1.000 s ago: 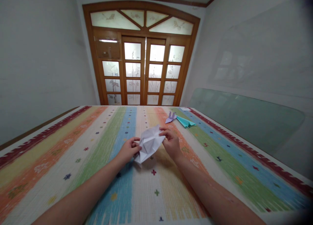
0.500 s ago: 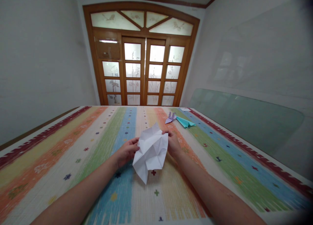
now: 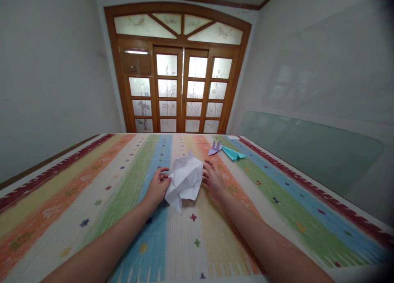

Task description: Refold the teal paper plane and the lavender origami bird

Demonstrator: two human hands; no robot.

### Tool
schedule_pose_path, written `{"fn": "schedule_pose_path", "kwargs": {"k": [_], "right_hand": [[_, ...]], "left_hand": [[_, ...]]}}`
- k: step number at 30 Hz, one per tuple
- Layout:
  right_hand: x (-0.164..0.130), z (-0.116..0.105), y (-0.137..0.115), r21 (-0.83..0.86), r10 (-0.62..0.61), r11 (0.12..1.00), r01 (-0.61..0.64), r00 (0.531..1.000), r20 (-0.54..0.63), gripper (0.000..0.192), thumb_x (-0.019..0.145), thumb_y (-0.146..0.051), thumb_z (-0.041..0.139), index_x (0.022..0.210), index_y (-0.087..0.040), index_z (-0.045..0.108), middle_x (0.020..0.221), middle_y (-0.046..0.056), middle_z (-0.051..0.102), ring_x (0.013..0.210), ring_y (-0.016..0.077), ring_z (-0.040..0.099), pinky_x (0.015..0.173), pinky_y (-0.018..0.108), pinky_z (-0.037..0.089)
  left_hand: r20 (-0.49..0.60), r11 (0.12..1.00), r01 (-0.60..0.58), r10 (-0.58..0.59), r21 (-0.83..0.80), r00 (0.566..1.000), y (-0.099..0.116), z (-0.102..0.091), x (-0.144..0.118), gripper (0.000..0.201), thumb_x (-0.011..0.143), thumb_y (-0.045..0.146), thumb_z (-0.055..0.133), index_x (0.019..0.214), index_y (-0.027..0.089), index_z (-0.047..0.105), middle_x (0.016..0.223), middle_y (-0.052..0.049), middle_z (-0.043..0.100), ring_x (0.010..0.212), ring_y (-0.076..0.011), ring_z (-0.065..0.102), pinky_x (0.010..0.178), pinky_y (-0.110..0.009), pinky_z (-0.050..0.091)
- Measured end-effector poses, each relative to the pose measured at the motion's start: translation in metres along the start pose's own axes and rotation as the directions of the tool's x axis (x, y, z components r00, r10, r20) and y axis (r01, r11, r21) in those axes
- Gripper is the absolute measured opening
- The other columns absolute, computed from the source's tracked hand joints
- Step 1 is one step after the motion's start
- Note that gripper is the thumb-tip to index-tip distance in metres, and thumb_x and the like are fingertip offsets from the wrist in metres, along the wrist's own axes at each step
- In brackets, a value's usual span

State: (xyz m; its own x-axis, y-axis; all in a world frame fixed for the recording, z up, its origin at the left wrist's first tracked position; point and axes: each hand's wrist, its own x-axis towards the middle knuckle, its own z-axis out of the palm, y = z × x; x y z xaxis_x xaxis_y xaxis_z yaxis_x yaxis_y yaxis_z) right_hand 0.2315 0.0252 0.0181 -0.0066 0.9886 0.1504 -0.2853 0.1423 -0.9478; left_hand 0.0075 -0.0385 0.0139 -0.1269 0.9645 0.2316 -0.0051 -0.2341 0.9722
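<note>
A creased white sheet of paper (image 3: 184, 179) is held between both hands just above a striped, multicoloured mat (image 3: 123, 184). My left hand (image 3: 158, 187) grips the paper's left edge, thumb on top. At the paper's right edge my right hand (image 3: 212, 177) holds on with the fingers partly spread. The sheet bulges upward and a pointed corner hangs down toward me. Whether its underside touches the mat is hidden.
A folded lilac paper figure (image 3: 214, 148) and a folded teal paper shape (image 3: 233, 153) lie on the mat at the far right. Wooden glazed doors (image 3: 181, 90) stand behind. A large glass pane (image 3: 308, 147) leans against the right wall.
The paper was opened out into a flatter sheet half a second ago; now it is pushed together into a bulging shape and lowered. Both hands moved slightly away from me.
</note>
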Motion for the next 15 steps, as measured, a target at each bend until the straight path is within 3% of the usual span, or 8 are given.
{"fn": "schedule_pose_path", "kwargs": {"k": [3,6,8,11,15], "right_hand": [[-0.006,0.004,-0.003,-0.075,-0.105,0.992,0.104,0.994,-0.008,0.029,0.084,-0.049,0.060,0.101,-0.026,0.055,0.104,0.005,0.065,0.082,0.0207,0.066,0.058,0.031,0.056],[-0.011,0.006,-0.003,-0.208,-0.157,0.962,0.176,0.982,0.106,0.031,0.084,-0.054,0.060,0.090,-0.023,0.057,0.091,0.004,0.063,0.078,0.0201,0.063,0.056,0.029,0.054],[-0.014,0.007,-0.003,-0.322,-0.183,0.916,0.239,0.963,0.196,0.032,0.085,-0.054,0.059,0.084,-0.022,0.060,0.084,0.004,0.061,0.076,0.0198,0.060,0.057,0.029,0.052],[-0.017,0.008,-0.003,-0.478,-0.275,0.785,0.393,0.914,0.299,0.028,0.085,-0.048,0.061,0.077,-0.021,0.063,0.086,0.005,0.060,0.084,0.0213,0.059,0.063,0.029,0.051],[-0.018,0.008,-0.002,-0.560,-0.318,0.690,0.459,0.887,0.334,0.015,0.081,-0.037,0.067,0.082,-0.021,0.070,0.093,0.006,0.062,0.090,0.0230,0.058,0.067,0.030,0.051]], "left_hand": [[-0.106,0.985,-0.126,0.139,0.113,0.985,-0.002,-0.002,0.002,0.023,0.080,0.030,0.062,0.096,0.021,0.048,0.083,0.000,0.057,0.068,-0.0131,0.058,0.061,-0.023,0.044],[-0.104,0.961,-0.204,0.226,0.189,0.968,-0.003,-0.005,0.002,0.010,0.081,0.024,0.057,0.083,0.020,0.049,0.077,0.002,0.054,0.068,-0.0129,0.054,0.063,-0.022,0.042],[-0.082,0.957,-0.200,0.221,0.212,0.972,-0.002,-0.005,0.002,0.001,0.079,0.020,0.054,0.081,0.019,0.053,0.074,0.002,0.056,0.067,-0.0133,0.054,0.063,-0.022,0.041],[-0.083,0.964,-0.147,0.169,0.223,0.982,0.000,-0.005,0.001,0.010,0.077,0.019,0.052,0.081,0.018,0.062,0.074,0.000,0.062,0.068,-0.0149,0.056,0.064,-0.024,0.042],[-0.079,0.972,-0.112,0.131,0.209,0.988,0.004,-0.004,-0.002,0.017,0.076,0.022,0.055,0.083,0.017,0.070,0.080,-0.005,0.069,0.075,-0.0193,0.062,0.070,-0.029,0.046]]}}
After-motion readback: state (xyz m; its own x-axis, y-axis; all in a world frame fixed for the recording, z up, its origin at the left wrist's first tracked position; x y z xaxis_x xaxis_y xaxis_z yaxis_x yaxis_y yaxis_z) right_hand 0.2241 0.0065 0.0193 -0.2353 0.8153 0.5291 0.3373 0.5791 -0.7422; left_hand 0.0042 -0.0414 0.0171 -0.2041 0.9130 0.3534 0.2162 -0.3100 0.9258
